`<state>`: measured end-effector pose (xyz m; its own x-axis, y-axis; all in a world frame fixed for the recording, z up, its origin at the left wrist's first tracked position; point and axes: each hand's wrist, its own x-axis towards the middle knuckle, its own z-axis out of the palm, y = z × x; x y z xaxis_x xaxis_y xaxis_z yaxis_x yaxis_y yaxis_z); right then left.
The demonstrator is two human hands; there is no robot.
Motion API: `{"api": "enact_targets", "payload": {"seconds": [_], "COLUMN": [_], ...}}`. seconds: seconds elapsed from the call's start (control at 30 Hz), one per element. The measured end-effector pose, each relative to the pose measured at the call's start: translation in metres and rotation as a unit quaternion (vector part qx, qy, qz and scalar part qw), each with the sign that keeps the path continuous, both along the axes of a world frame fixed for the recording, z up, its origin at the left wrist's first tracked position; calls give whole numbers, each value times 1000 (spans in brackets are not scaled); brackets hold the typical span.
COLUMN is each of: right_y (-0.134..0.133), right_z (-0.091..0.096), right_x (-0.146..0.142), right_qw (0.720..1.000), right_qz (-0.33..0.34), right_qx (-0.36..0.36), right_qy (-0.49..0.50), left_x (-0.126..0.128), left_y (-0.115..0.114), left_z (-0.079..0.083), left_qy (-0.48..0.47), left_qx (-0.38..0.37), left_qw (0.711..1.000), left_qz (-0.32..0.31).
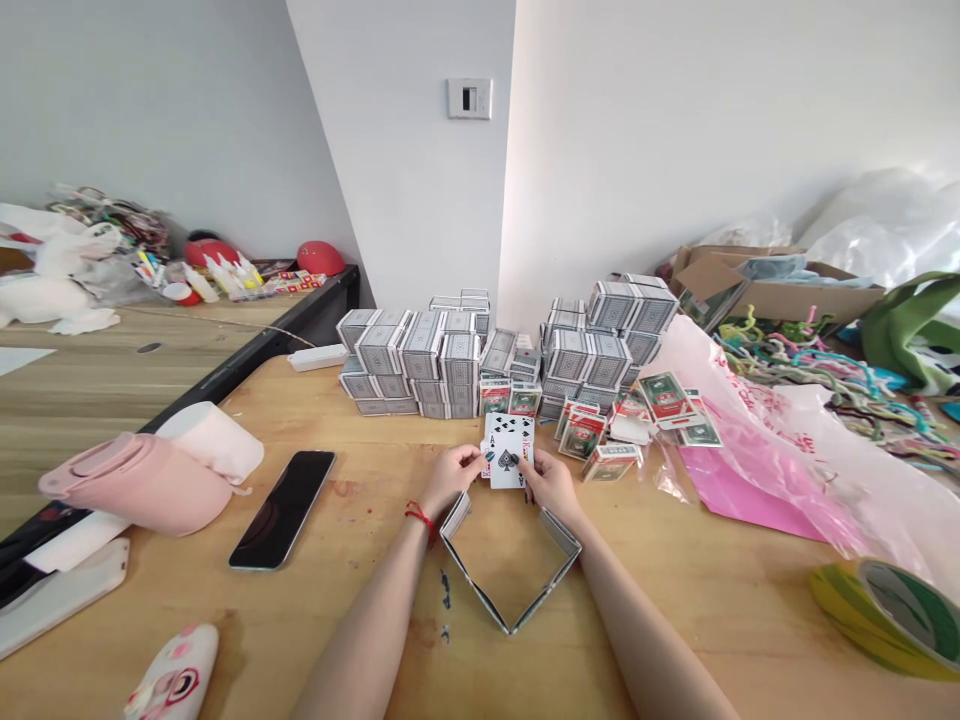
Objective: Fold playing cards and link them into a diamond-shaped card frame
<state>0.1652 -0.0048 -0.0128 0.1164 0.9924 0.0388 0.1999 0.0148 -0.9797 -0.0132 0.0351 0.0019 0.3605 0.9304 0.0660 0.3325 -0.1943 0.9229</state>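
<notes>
Between my two hands is a small group of playing cards (508,462), faces toward me, an ace of spades in front. My left hand (458,474) pinches their left edge, a red string on its wrist. From the other side my right hand (553,484) grips the right edge, thumb on the front card. Below the hands, an angular open frame of folded cards (511,618) stands on the table, its point toward me. Just behind the held cards stand red and green card boxes (495,396).
Stacked blocks of grey-backed cards (442,365) line the wall, with more (607,345) to the right. A black phone (282,510), a pink visor (142,480) and a toilet roll (214,440) lie left. At right are yellow tape (847,610), pink plastic (757,490) and pipe cleaners (817,370).
</notes>
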Motion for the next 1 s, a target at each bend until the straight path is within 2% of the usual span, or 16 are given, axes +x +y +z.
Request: {"api": "enact_targets", "payload": {"seconds": [0.23,0.43,0.67,0.8,1.0], "right_y": [3,3,3,2,0], "right_z": [-5,-3,-2,2,9], "right_x": [2,2,2,2,3], "right_qw": [1000,1000,1000,1000,999], "right_qz": [-5,12,0,7,18], "right_qx": [-16,-16,-16,-18,-17], "right_qy": [-24,-5,2,20,33], "left_x": [0,0,1,-2,-9], "left_y": [-1,-1,-3,-2,1], "left_z": [1,1,5,9,13], "left_qy": [5,6,-4,-46,-129], "left_qx": [6,6,-6,-24,-101], "left_qw": [1000,1000,1000,999,985], "left_qz": [5,7,2,-16,-58]}}
